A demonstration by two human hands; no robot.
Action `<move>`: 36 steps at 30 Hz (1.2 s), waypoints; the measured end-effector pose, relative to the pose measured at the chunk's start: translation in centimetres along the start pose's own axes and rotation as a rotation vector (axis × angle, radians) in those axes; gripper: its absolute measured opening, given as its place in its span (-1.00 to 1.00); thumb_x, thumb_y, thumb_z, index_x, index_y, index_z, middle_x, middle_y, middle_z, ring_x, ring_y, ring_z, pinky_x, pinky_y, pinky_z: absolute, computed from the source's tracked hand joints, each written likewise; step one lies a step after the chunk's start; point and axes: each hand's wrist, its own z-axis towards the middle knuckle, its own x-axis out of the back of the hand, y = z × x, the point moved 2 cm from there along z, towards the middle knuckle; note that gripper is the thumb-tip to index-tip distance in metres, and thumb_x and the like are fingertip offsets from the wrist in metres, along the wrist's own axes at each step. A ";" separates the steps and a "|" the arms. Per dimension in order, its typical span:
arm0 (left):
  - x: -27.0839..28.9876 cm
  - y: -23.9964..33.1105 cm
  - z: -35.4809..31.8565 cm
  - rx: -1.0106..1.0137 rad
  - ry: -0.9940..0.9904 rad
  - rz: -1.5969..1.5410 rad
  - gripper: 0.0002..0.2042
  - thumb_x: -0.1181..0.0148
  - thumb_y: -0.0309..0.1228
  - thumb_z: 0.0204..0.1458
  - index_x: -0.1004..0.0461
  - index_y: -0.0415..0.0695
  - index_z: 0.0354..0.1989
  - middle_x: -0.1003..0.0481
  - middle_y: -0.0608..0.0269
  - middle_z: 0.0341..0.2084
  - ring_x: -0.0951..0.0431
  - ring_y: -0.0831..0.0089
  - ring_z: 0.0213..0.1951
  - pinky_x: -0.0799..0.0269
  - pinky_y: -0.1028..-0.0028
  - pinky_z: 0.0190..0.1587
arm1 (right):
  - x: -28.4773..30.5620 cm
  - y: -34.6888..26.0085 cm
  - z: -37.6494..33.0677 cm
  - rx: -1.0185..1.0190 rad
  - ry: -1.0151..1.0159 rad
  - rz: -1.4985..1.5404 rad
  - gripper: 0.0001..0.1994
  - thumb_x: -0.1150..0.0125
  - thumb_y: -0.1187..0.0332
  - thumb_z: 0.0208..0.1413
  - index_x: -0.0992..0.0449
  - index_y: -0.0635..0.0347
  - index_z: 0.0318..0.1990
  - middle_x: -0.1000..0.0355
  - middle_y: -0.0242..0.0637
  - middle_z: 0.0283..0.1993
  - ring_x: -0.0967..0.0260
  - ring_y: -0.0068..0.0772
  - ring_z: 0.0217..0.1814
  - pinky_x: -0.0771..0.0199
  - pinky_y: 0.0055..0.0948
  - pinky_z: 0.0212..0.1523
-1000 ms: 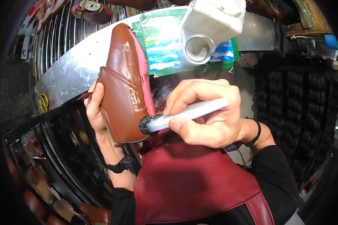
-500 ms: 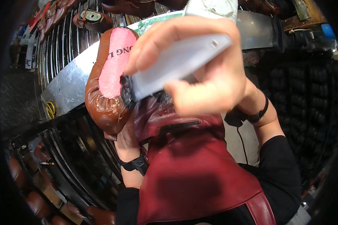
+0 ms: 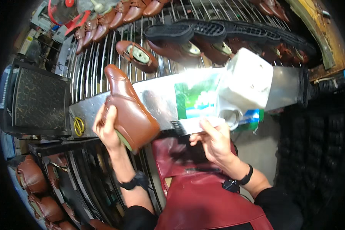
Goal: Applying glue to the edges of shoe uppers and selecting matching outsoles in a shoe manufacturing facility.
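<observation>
Clenched around a brown leather shoe, the left hand lifts it before the metal shelf; right hand grips a white-handled brush just beside the shoe, over the red apron

1. Your view is evenly lit at centre; strong glare burns out the white container and metal shelf toward 1 o'clock.
2. Fisheye bends the rack bars at 11 o'clock; corners vignette black.
3. The right hand and brush are slightly soft.
4. It is dim at 3 and 8 o'clock.
</observation>
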 end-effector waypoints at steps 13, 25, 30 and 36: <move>-2.0 -7.9 25.4 0.188 -0.037 1.220 -0.31 -0.44 0.19 -0.13 -0.66 -0.07 0.08 -0.64 -0.19 0.06 -0.65 -0.09 0.13 -0.56 0.08 0.15 | -0.9 -2.1 1.4 0.182 0.059 -0.164 -0.81 -0.22 0.32 0.44 -0.50 0.29 -0.16 -0.60 -0.11 -0.33 -0.61 -0.29 -0.46 -0.67 -0.34 -0.47; 20.4 11.5 -24.8 -0.168 0.696 1.791 -0.82 -0.23 -0.46 0.06 -0.62 -0.27 -0.22 -0.58 -0.17 -0.11 -0.58 -0.09 -0.09 -0.46 0.00 0.02 | 3.2 -2.7 -0.3 0.226 -0.106 -0.337 -0.73 -0.21 0.19 0.46 -0.53 0.22 0.04 -0.57 -0.32 -0.22 -0.47 -0.53 -0.35 -0.40 -0.54 -0.39; 41.2 20.3 -38.5 1.042 0.801 1.703 -0.45 -0.33 0.01 0.14 -0.66 -0.28 0.06 -0.62 -0.37 -0.23 -0.62 -0.21 -0.06 -0.46 0.05 0.14 | 2.8 -2.0 -1.9 0.232 -0.101 -0.266 -0.81 -0.20 0.26 0.45 -0.52 0.15 0.03 -0.63 -0.24 -0.25 -0.57 -0.41 -0.44 -0.52 -0.46 -0.53; 34.1 21.7 -39.2 0.233 0.770 0.918 -0.69 -0.20 -0.36 0.20 -0.67 -0.30 0.00 -0.62 -0.01 0.01 -0.60 0.20 0.05 -0.48 0.19 0.18 | 3.9 -3.9 -2.2 0.369 -0.110 -0.157 -0.86 -0.23 0.39 0.43 -0.56 0.30 -0.09 -0.61 -0.12 -0.30 -0.60 -0.36 -0.45 -0.66 -0.39 -0.48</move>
